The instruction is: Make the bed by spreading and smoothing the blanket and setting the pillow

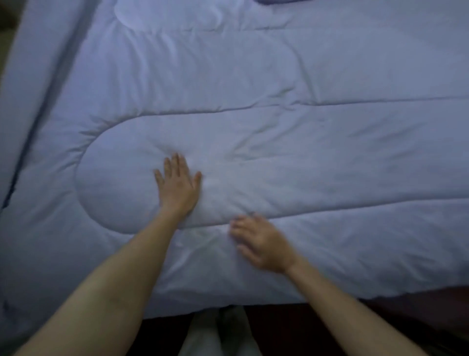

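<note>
2 bare hands lie on a pale blue quilted blanket (330, 152), which covers the bed on all sides of them. Left hand (179, 183): palm down, fingers straight and slightly spread, pressed flat on the blanket inside a rounded stitched panel whose curved end lies to this hand's left. Right hand (261, 242): nearer the person, to the right of the left hand and apart from it, resting on the blanket just beside a stitched seam (355, 211) that passes its fingertips. This hand is blurred; its fingers look relaxed and loosely bent, with no fabric gripped. Shallow creases mark the blanket beyond the 2 hands. The blanket's near edge lies under both forearms; between the forearms, pale trousers (215, 330) show. Far left of the left hand, a dark piped edge (31, 132) runs along the blanket. Far beyond the hands, a darker blue item (274, 1) shows only a sliver and cannot be identified.
</note>
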`<state>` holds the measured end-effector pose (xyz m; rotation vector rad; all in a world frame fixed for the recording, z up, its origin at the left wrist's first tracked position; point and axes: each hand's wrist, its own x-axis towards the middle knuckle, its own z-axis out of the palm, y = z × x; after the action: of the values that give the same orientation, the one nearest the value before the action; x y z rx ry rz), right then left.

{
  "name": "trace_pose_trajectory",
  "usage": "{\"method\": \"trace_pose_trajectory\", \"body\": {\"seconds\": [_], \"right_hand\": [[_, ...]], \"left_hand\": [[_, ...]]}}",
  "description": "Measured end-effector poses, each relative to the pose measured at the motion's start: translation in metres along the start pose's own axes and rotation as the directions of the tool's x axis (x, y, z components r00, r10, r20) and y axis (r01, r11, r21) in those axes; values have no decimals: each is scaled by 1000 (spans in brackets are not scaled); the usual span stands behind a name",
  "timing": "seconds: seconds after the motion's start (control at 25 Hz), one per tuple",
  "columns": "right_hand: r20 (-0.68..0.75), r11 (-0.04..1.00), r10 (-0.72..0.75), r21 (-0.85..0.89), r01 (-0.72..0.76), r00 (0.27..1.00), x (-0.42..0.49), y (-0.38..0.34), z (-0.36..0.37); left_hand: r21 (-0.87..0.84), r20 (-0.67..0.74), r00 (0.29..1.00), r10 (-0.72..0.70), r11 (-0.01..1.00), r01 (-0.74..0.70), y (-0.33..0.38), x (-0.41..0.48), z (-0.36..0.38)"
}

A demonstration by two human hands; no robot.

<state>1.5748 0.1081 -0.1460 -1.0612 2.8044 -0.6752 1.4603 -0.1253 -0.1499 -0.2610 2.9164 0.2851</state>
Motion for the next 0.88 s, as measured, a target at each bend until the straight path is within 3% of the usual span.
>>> {"method": "trace_pose_trajectory", "body": {"seconds": [0.08,0.2,0.28,0.32,0.44,0.56,0.6,0.64,0.68,0.72,0.76,0.8,0.88], "right_hand": [[-164,957,280,-27,-288,946,-38,44,-34],[-292,765,633,89,-638,717,-79,86,-76],[-330,624,760,135,-769,559,-95,102,-100],[-349,599,774,130,-791,529,-99,110,-109],[-368,620,754,125,-775,544,-91,145,-131],[-325,665,713,33,-746,621,-72,188,-147],[-234,687,702,-24,-726,673,-69,200,-149],[-124,720,677,-93,-687,726,-69,211,-145],[-23,755,642,-152,-637,766,-75,221,-137],[41,781,611,-192,-594,791,-87,229,-129],[52,779,611,-217,-588,790,-107,241,-125],[19,748,646,-214,-628,763,-130,254,-124],[-45,663,733,-175,-728,679,-186,288,-136]], "left_hand": [[-20,-5,994,108,994,-108,44,-15,14],[18,2,931,365,931,-365,100,-49,29],[42,45,840,540,840,-542,132,-78,48],[43,52,793,606,792,-609,149,-94,59],[62,92,610,787,607,-792,191,-142,86],[62,191,242,951,235,-970,193,-162,97],[55,161,175,971,168,-984,194,-156,96],[65,89,200,976,195,-979,196,-145,95],[68,-5,313,950,313,-947,205,-132,94],[64,-109,475,873,484,-873,215,-116,89],[45,-199,636,746,655,-754,233,-100,84],[11,-276,754,596,786,-618,252,-84,78],[-66,-383,865,323,925,-375,293,-57,66]]}}
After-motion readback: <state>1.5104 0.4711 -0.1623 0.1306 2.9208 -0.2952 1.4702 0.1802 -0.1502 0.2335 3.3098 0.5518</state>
